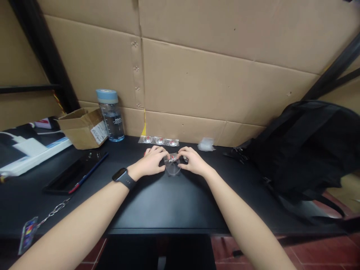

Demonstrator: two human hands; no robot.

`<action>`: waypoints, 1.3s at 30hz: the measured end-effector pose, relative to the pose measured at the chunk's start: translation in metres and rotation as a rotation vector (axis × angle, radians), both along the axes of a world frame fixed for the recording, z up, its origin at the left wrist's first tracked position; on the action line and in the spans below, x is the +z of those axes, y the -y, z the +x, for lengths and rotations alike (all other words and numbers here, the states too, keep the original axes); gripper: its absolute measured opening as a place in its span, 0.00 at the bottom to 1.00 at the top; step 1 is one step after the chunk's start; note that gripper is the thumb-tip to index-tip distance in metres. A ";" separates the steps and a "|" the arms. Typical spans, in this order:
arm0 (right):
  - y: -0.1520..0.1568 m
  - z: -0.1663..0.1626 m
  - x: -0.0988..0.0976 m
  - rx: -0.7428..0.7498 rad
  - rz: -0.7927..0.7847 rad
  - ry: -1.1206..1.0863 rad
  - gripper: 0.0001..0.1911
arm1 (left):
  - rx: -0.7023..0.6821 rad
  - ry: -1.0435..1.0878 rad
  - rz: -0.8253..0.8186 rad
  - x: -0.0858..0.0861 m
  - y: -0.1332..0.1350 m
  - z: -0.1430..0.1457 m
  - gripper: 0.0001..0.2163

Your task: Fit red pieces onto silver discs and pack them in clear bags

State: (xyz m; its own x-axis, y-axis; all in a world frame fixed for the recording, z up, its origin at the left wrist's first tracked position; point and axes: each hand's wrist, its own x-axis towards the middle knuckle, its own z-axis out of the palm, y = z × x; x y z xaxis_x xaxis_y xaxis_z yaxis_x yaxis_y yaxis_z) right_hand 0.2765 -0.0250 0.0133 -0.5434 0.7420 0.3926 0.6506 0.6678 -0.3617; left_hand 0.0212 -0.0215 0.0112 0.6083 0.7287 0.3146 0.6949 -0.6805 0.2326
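Note:
A small clear plastic bag (173,168) is between my hands over the middle of the black table. Inside its upper part sits a small round silver and red item (172,158), too small to name. My left hand (153,161), with a dark watch on its wrist, grips the bag's left edge between thumb and fingers. The right edge is pinched by my right hand (191,160). Something small and red shows by my left knuckles, mostly hidden. Just beyond, three similar bagged items (159,141) lie in a row, and a stack of clear bags (206,144) lies to their right.
At the left are a water bottle (111,118), an open cardboard box (84,129), a white power strip (36,155), a phone (75,176) and a key chain tag (28,234). A black backpack (309,150) occupies the right. A cardboard wall (197,82) borders the table (168,210) behind.

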 end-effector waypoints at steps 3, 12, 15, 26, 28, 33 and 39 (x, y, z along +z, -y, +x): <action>0.000 -0.004 -0.003 -0.065 0.009 0.029 0.03 | -0.005 0.028 0.012 -0.003 -0.004 0.001 0.08; -0.006 -0.006 -0.007 -0.244 -0.080 -0.153 0.09 | 0.214 0.174 -0.062 0.005 -0.008 0.001 0.10; -0.005 -0.011 -0.011 -0.353 -0.016 -0.089 0.03 | 0.285 0.180 -0.049 0.000 -0.007 0.005 0.13; 0.014 -0.022 0.000 -0.157 0.043 0.179 0.13 | 0.136 0.144 0.038 -0.013 -0.010 0.010 0.08; 0.012 -0.023 -0.005 -0.198 0.004 0.155 0.19 | 0.099 0.143 -0.008 -0.013 -0.009 0.010 0.09; 0.006 -0.023 -0.009 -0.250 -0.112 0.000 0.20 | 0.114 0.185 -0.032 -0.010 -0.008 0.008 0.20; 0.005 -0.020 -0.006 -0.261 -0.149 -0.112 0.18 | 0.202 0.259 -0.066 -0.006 -0.009 0.007 0.17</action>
State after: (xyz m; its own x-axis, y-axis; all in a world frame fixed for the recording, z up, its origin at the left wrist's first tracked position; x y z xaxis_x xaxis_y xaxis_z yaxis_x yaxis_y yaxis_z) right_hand 0.2564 -0.0300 0.0075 -0.2869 0.9043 0.3160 0.7433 0.4183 -0.5221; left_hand 0.0285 -0.0127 0.0048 0.3552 0.8504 0.3881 0.7266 -0.5124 0.4577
